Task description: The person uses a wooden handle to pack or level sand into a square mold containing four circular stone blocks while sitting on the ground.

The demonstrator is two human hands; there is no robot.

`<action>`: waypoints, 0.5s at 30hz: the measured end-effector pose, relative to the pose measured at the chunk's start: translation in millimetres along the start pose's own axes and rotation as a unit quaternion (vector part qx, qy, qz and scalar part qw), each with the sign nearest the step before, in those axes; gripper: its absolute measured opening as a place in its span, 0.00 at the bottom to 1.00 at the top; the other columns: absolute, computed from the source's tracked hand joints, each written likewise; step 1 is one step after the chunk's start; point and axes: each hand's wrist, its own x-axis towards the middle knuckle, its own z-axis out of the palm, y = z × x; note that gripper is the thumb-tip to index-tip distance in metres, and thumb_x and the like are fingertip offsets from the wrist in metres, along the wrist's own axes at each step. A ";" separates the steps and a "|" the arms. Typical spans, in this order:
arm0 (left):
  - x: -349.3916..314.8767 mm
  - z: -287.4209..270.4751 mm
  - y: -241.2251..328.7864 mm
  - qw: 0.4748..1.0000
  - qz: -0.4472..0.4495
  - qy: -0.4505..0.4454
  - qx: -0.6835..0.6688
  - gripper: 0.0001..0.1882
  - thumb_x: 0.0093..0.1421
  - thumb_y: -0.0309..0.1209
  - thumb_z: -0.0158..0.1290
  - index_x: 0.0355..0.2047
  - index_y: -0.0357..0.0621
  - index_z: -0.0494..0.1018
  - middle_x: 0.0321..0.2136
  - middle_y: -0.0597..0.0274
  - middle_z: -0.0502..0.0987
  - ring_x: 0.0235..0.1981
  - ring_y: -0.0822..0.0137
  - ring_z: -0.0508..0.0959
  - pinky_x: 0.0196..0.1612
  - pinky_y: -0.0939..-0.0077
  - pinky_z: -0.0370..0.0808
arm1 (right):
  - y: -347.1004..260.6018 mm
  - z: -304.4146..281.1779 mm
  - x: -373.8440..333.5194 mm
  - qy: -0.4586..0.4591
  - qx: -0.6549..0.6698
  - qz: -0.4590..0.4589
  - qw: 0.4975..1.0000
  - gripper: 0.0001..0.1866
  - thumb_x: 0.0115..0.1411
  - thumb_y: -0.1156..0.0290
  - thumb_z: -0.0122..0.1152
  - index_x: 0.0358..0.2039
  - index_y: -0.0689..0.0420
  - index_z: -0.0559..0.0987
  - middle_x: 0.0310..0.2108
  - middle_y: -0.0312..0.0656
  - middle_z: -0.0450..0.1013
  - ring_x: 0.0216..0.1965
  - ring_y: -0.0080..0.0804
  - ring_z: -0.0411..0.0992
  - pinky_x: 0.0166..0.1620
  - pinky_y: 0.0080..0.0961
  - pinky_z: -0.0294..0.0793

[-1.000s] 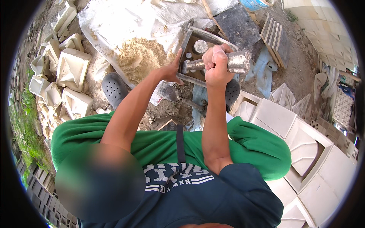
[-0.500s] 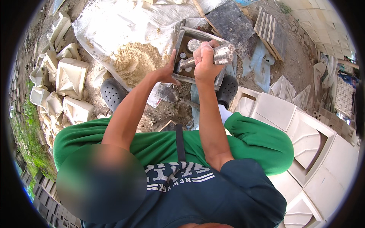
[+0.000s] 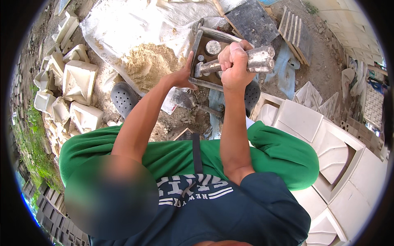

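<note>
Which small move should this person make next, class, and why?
Probably press the grey, dusty, rod-shaped tool down: the right hand grips it, its flat end appears over brown fill inside the grey rectangular frame, and the left hand touches that frame's side.

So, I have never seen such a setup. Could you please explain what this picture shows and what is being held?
There is no machine, only a person's two bare hands. A wide fisheye camera on the person's head looks down, so straight edges appear bent. The right hand grips a thick, stained tool. The left hand is spread at the left side of a frame with round pieces inside. Nearby, sand lies on a white sheet, with pale blocks further left.
</note>
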 end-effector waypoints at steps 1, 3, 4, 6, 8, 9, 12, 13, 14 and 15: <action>0.3 2.6 -3.0 1.000 0.018 0.008 0.002 0.77 0.43 0.39 0.69 0.58 0.44 0.06 0.65 0.30 0.34 0.66 0.45 0.50 0.66 0.63 0.52 | 1.4 -3.8 0.1 -0.008 -0.012 -0.012 1.000 0.07 0.54 0.77 0.57 0.22 0.59 0.69 0.19 0.30 0.65 0.16 0.13 0.60 0.18 0.14 0.56; 0.2 5.1 -5.4 1.000 0.020 0.007 0.005 0.76 0.43 0.39 0.69 0.58 0.43 0.06 0.65 0.30 0.34 0.66 0.45 0.50 0.66 0.64 0.52 | 25.5 -17.5 0.2 0.003 -0.059 -0.024 0.998 0.05 0.54 0.77 0.57 0.23 0.60 0.71 0.20 0.30 0.66 0.16 0.13 0.61 0.19 0.14 0.57; 0.8 4.5 -7.3 1.000 0.022 0.008 0.009 0.76 0.43 0.39 0.69 0.58 0.43 0.06 0.65 0.30 0.34 0.66 0.45 0.50 0.66 0.64 0.52 | 34.4 -20.6 0.1 0.013 -0.104 -0.038 0.994 0.04 0.54 0.77 0.57 0.25 0.60 0.72 0.21 0.31 0.67 0.17 0.13 0.61 0.19 0.14 0.58; 2.9 5.1 -13.6 1.000 0.020 0.016 0.015 0.76 0.43 0.38 0.69 0.58 0.42 0.06 0.65 0.30 0.33 0.66 0.45 0.49 0.67 0.65 0.51 | 35.0 -20.8 1.2 -0.007 -0.113 -0.040 0.993 0.03 0.54 0.77 0.58 0.27 0.62 0.73 0.22 0.31 0.69 0.18 0.14 0.63 0.20 0.15 0.61; 2.3 7.2 -18.2 1.000 0.015 0.018 0.017 0.76 0.43 0.38 0.69 0.58 0.42 0.06 0.65 0.30 0.33 0.66 0.44 0.49 0.67 0.65 0.51 | 18.8 -2.1 -5.8 0.025 -0.133 -0.038 0.990 0.11 0.56 0.73 0.48 0.18 0.55 0.61 0.11 0.31 0.56 0.12 0.17 0.52 0.17 0.18 0.53; 2.5 8.2 -17.3 0.999 0.028 0.024 0.016 0.77 0.42 0.38 0.70 0.58 0.42 0.06 0.65 0.30 0.33 0.67 0.44 0.48 0.67 0.65 0.50 | 11.4 -1.2 -8.4 0.021 -0.140 -0.036 0.989 0.11 0.56 0.73 0.48 0.18 0.55 0.61 0.11 0.31 0.56 0.12 0.17 0.51 0.17 0.18 0.53; 1.7 7.6 -13.3 0.999 0.034 0.022 0.008 0.77 0.42 0.38 0.70 0.58 0.42 0.06 0.65 0.30 0.33 0.67 0.44 0.48 0.67 0.64 0.50 | 7.6 -10.4 -6.1 -0.023 -0.047 -0.007 0.999 0.03 0.55 0.79 0.57 0.30 0.62 0.72 0.20 0.32 0.68 0.17 0.13 0.62 0.20 0.14 0.62; 2.0 5.6 -9.8 0.999 0.028 0.015 0.005 0.77 0.42 0.37 0.70 0.58 0.43 0.06 0.65 0.30 0.34 0.67 0.44 0.48 0.67 0.64 0.50 | 15.8 -16.3 -4.0 -0.047 -0.063 -0.030 0.996 0.03 0.55 0.79 0.57 0.29 0.62 0.72 0.19 0.31 0.68 0.16 0.13 0.62 0.19 0.14 0.61; 1.3 6.2 -6.3 0.999 0.030 0.014 0.006 0.77 0.42 0.37 0.70 0.58 0.43 0.06 0.65 0.30 0.34 0.67 0.44 0.48 0.67 0.64 0.50 | 22.9 -19.7 -5.3 -0.046 -0.064 -0.032 0.996 0.03 0.55 0.79 0.57 0.29 0.62 0.72 0.19 0.31 0.68 0.16 0.13 0.62 0.19 0.14 0.61; -0.2 5.7 -5.5 1.000 0.019 0.011 0.009 0.77 0.42 0.37 0.70 0.58 0.43 0.06 0.65 0.30 0.34 0.66 0.45 0.49 0.67 0.64 0.51 | 27.9 -14.3 -5.2 -0.017 -0.060 -0.028 0.998 0.02 0.55 0.79 0.56 0.27 0.61 0.72 0.19 0.31 0.67 0.16 0.13 0.61 0.19 0.14 0.60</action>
